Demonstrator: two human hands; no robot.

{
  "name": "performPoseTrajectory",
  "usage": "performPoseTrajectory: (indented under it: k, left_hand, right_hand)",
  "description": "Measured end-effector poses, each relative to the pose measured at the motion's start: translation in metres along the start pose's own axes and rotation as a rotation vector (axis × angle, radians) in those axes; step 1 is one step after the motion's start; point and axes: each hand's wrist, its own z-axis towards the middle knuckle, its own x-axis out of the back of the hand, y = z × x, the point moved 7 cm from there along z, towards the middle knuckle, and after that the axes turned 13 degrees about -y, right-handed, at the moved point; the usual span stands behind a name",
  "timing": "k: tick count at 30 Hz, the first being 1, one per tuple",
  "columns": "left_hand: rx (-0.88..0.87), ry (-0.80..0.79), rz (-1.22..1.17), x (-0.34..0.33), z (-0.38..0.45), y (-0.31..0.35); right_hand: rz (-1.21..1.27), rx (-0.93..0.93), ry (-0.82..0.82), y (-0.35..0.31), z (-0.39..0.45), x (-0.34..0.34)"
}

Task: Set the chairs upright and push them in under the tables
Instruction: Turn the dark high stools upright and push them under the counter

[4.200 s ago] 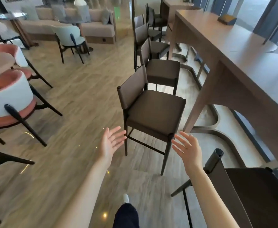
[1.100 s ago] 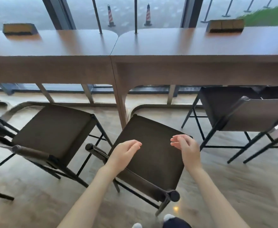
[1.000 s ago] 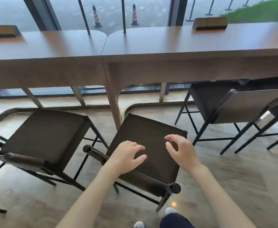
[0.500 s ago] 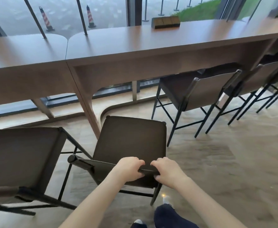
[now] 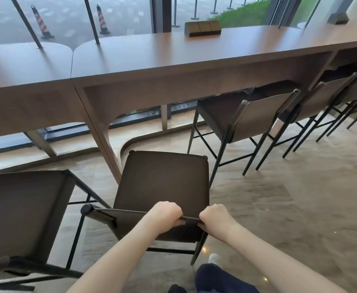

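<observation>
A dark brown chair (image 5: pixel 162 178) stands upright right in front of me, its seat facing a long brown counter table (image 5: pixel 173 53). My left hand (image 5: pixel 165 216) and my right hand (image 5: pixel 214 218) are both closed around the top edge of its backrest, side by side near the right end. The chair's front edge sits just short of the table's slanted leg (image 5: pixel 101 132). The seat lies outside the table's edge.
Another chair (image 5: pixel 19 212) of the same kind stands close on the left. To the right, a chair (image 5: pixel 243 119) and others beyond it are tucked under the table. A brown box (image 5: pixel 203 28) rests on the tabletop. Windows run behind the table. Wood floor spreads to the right.
My open hands came down over the seat and closed on the backrest top. The view swung right along the counter, and the chair now stands squarer to the table.
</observation>
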Motion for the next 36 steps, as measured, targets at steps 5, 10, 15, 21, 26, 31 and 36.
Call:
performPoseTrajectory:
  k: [5, 10, 15, 21, 26, 31, 36]
  left_hand:
    - [-0.008, 0.069, -0.016, 0.027, 0.013, -0.003]
    - [0.011, 0.121, -0.028, 0.062, 0.035, -0.006]
    - [0.057, 0.133, -0.070, 0.098, 0.061, -0.009]
    - [0.104, 0.161, -0.191, 0.139, 0.092, -0.016]
    - [0.158, 0.163, -0.240, 0.169, 0.118, -0.018]
    - [0.224, 0.169, -0.268, 0.193, 0.141, -0.019]
    - [0.283, 0.172, -0.305, 0.212, 0.164, -0.014]
  right_hand:
    - [-0.013, 0.008, 0.028, 0.028, 0.011, 0.022]
    - [-0.046, 0.027, 0.041, 0.067, 0.029, 0.046]
    - [-0.111, 0.062, 0.049, 0.108, 0.052, 0.071]
    - [-0.205, 0.131, 0.070, 0.153, 0.081, 0.101]
    - [-0.267, 0.163, 0.066, 0.189, 0.108, 0.118]
    - [-0.311, 0.202, 0.063, 0.220, 0.130, 0.131]
    - [-0.388, 0.249, 0.092, 0.248, 0.150, 0.140]
